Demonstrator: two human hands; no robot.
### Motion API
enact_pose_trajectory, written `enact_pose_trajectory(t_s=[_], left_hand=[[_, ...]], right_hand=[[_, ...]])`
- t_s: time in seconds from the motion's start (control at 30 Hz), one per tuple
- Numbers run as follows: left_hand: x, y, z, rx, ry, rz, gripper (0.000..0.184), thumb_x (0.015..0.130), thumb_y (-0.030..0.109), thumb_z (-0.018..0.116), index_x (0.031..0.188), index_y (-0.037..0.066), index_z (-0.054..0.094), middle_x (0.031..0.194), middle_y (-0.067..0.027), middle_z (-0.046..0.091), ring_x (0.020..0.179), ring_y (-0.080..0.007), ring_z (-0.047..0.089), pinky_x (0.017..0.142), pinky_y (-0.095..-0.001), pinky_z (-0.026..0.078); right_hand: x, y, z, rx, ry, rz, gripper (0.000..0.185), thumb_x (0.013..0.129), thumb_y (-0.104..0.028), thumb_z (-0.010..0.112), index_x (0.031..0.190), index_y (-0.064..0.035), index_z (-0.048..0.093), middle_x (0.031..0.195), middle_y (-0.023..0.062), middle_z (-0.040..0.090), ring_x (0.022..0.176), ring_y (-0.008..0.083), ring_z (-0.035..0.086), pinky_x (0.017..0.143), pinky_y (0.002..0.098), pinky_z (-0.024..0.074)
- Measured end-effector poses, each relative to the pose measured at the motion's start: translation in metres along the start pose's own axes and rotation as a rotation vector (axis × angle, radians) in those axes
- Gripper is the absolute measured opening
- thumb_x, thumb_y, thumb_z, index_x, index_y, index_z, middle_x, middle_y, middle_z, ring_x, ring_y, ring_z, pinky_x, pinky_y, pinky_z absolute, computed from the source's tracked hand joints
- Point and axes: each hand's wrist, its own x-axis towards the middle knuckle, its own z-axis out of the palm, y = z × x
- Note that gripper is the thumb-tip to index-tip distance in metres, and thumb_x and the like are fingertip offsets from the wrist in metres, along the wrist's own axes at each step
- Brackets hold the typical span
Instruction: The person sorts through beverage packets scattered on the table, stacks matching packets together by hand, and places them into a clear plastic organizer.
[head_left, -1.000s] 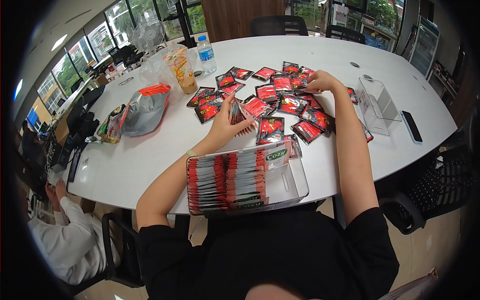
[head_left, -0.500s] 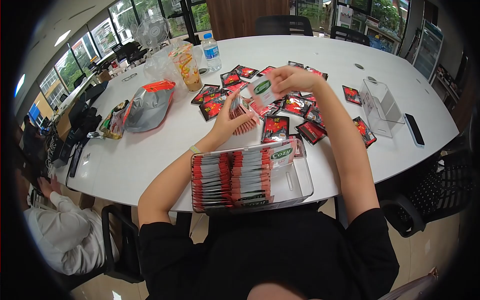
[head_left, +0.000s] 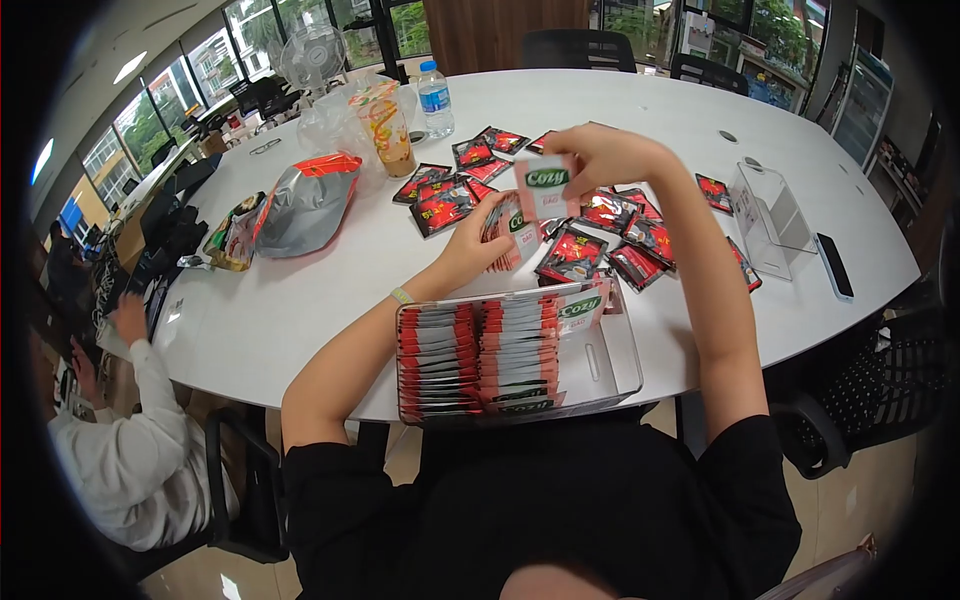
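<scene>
My left hand (head_left: 472,250) is closed round a stack of sachets (head_left: 512,232), held upright over the table. Between the fingers of my right hand (head_left: 592,165) is a single sachet (head_left: 545,187), its white and pink side with the green "Cozy" label facing me, just above the stack. Red and black sachets (head_left: 573,254) lie scattered beyond and to the right of my hands. Nearest to me, a clear plastic box (head_left: 628,368) holds two rows of packed sachets (head_left: 520,352), with a bare section at its right.
A silver and red bag (head_left: 308,212), a drink cup (head_left: 386,130) and a water bottle (head_left: 435,100) stand at the left. An acrylic holder (head_left: 770,222) and a phone (head_left: 834,266) are at the right. A person in white (head_left: 140,455) sits at far left.
My right hand has picked up a sachet from the scattered pile and brought it over to the stack in my left hand. The person at left has raised an arm.
</scene>
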Motion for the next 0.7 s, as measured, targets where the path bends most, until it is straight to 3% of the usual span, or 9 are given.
enact_pose_trajectory(t_s=[0.1, 0.23, 0.33, 0.4, 0.43, 0.57, 0.7], left_hand=[[0.002, -0.006, 0.000, 0.048, 0.019, 0.082, 0.058, 0.075, 0.008, 0.054, 0.129, 0.000, 0.034, 0.119, -0.0119, 0.048, 0.108, -0.0144, 0.047, 0.092, -0.0273, 0.038], [-0.001, -0.002, 0.002, 0.102, 0.066, 0.118, 0.055, 0.074, 0.009, 0.051, 0.127, 0.001, 0.037, 0.118, -0.0117, 0.049, 0.107, -0.0153, 0.048, 0.091, -0.0280, 0.040], [-0.001, 0.004, 0.002, -0.061, 0.005, -0.061, 0.055, 0.074, 0.009, 0.051, 0.127, 0.001, 0.037, 0.120, -0.0121, 0.048, 0.108, -0.0164, 0.048, 0.092, -0.0281, 0.039], [0.000, 0.001, 0.002, -0.016, 0.019, 0.001, 0.055, 0.074, 0.009, 0.051, 0.127, 0.001, 0.037, 0.120, -0.0119, 0.048, 0.108, -0.0165, 0.048, 0.092, -0.0280, 0.039], [0.000, -0.001, 0.002, 0.027, 0.034, 0.062, 0.055, 0.074, 0.009, 0.051, 0.127, 0.001, 0.037, 0.120, -0.0118, 0.048, 0.108, -0.0165, 0.048, 0.092, -0.0279, 0.039], [0.001, -0.003, 0.001, 0.027, 0.026, 0.062, 0.055, 0.074, 0.009, 0.051, 0.127, 0.001, 0.037, 0.120, -0.0116, 0.048, 0.108, -0.0156, 0.048, 0.092, -0.0277, 0.040], [0.002, -0.006, 0.001, -0.009, 0.015, 0.055, 0.055, 0.074, 0.009, 0.051, 0.127, 0.001, 0.037, 0.120, -0.0115, 0.048, 0.109, -0.0156, 0.047, 0.092, -0.0277, 0.040]], right_hand=[[-0.036, -0.039, -0.011, 0.025, 0.061, -0.119, 0.052, 0.065, 0.003, 0.064, 0.114, -0.0031, 0.045, 0.078, 0.0118, 0.064, 0.062, 0.0156, 0.065, 0.054, 0.0251, 0.0498], [-0.068, -0.065, -0.009, -0.047, -0.086, -0.242, 0.054, 0.064, 0.004, 0.065, 0.115, -0.0039, 0.048, 0.080, 0.0111, 0.064, 0.063, 0.0173, 0.065, 0.054, 0.0257, 0.0500], [-0.074, -0.079, 0.010, -0.184, -0.232, -0.318, 0.047, 0.062, 0.001, 0.066, 0.107, -0.0043, 0.054, 0.078, 0.0122, 0.065, 0.059, 0.0221, 0.064, 0.051, 0.0298, 0.0493], [-0.072, -0.093, 0.023, -0.607, -0.354, -0.151, 0.046, 0.061, -0.003, 0.063, 0.106, -0.0040, 0.058, 0.074, 0.0155, 0.063, 0.065, 0.0281, 0.062, 0.059, 0.0362, 0.0500], [-0.071, -0.089, 0.032, -0.658, -0.257, -0.157, 0.035, 0.060, -0.003, 0.064, 0.095, -0.0001, 0.060, 0.075, 0.0158, 0.063, 0.068, 0.0291, 0.062, 0.061, 0.0379, 0.0499], [-0.068, -0.093, 0.046, -0.851, -0.193, -0.002, 0.030, 0.061, -0.006, 0.065, 0.089, 0.0010, 0.060, 0.071, 0.0136, 0.062, 0.070, 0.0277, 0.063, 0.061, 0.0372, 0.0496], [-0.072, -0.094, 0.055, -0.885, -0.162, -0.046, 0.035, 0.061, -0.023, 0.074, 0.082, -0.0017, 0.057, 0.067, 0.0094, 0.060, 0.067, 0.0259, 0.063, 0.056, 0.0351, 0.0469]])
